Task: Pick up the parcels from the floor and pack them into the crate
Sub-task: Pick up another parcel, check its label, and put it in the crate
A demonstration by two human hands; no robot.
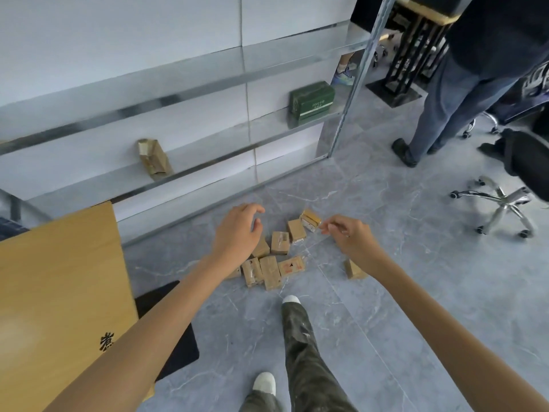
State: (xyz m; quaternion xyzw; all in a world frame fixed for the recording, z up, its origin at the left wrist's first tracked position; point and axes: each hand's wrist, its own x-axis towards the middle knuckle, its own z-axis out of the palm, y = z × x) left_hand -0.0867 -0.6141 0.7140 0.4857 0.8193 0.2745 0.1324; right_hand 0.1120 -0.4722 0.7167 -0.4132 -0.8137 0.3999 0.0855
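At your 8 o'clock lies one wooden panel (59, 278), with one black mat (178, 340) showing past its right edge. One brown shelf parcel (153, 157) lies on the rack at 10 o'clock.

Your left hand (237, 230) hovers above the floor pile, fingers loosely curled and grasping nothing. Just past centre, eight parcels (270, 272) lie clustered on the grey floor, two of them partly hidden by that hand and forearm. One green box (312, 101) stands on a shelf at 1 o'clock.

Your right hand (350, 236) has its fingertips drawn together at 3 o'clock of the cluster. You cannot tell whether they pinch anything. A ninth stray parcel (355, 270) lies apart at the cluster's 4 o'clock, partly behind your right wrist. One chair (502, 203) stands at 3 o'clock and one bystander (451, 108) at 2 o'clock.
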